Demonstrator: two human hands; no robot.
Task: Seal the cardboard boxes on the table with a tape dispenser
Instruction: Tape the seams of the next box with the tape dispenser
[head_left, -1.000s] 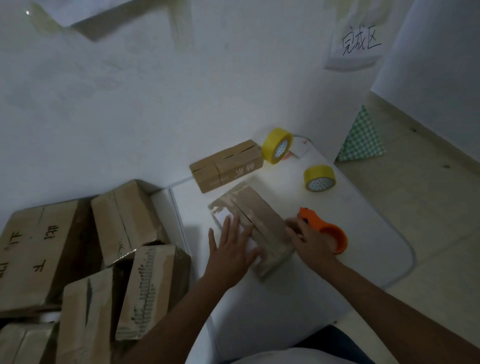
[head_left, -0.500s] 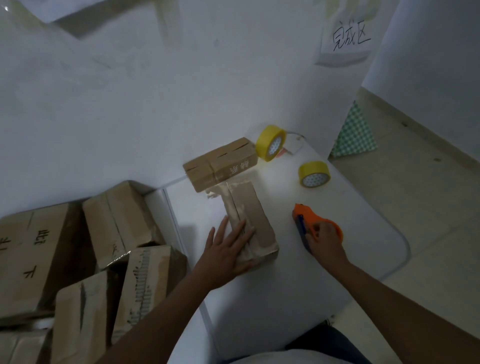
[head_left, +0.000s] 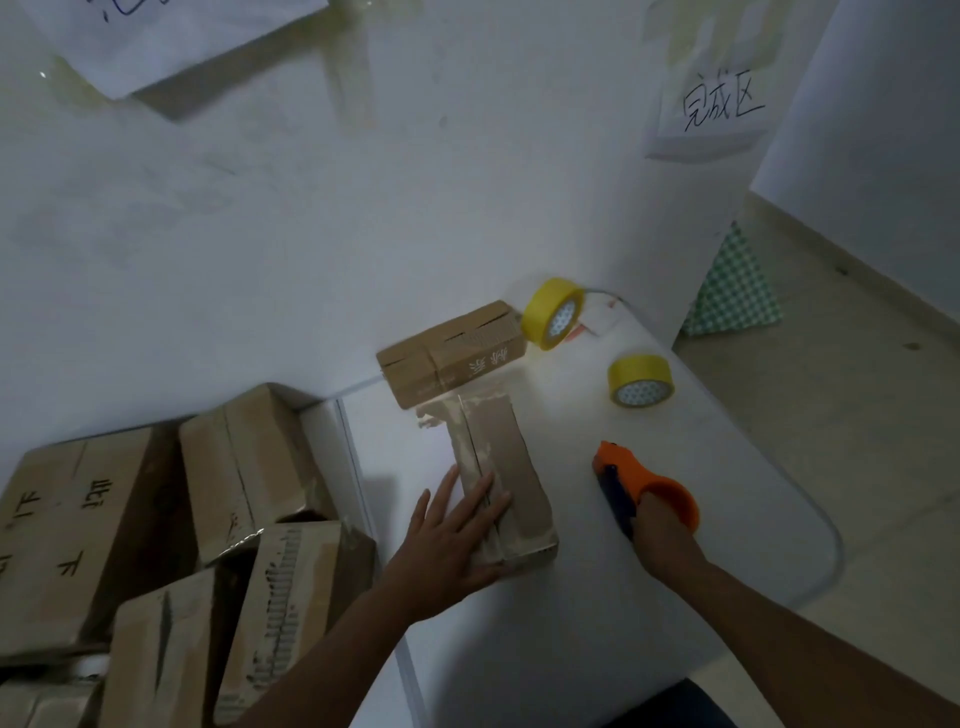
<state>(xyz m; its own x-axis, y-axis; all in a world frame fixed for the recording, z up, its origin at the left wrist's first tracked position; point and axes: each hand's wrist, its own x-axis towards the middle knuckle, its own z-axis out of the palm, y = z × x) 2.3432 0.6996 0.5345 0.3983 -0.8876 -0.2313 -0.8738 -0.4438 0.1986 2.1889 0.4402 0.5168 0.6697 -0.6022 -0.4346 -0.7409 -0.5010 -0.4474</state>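
Note:
A long cardboard box (head_left: 511, 457) lies on the white table (head_left: 597, 597), its top seam covered with tape and running away from me. My left hand (head_left: 454, 535) presses flat on the box's near left part, fingers straight. To the right of the box my right hand (head_left: 662, 538) grips the orange tape dispenser (head_left: 639, 480), which rests on the table apart from the box. A second cardboard box (head_left: 452, 353) stands at the back against the wall, touching the far end of the first.
Two yellow tape rolls sit at the back right: one upright (head_left: 553, 318) by the wall, one flat (head_left: 640, 380). Several cardboard boxes (head_left: 156, 519) are piled left of the table. The table's rounded right edge (head_left: 826, 535) drops to the floor. A green checked cloth (head_left: 735, 291) lies beyond.
The box has turned so it points straight away from me. My right hand drew the dispenser off the box to the right and rests it on the table. My left hand stayed on the box.

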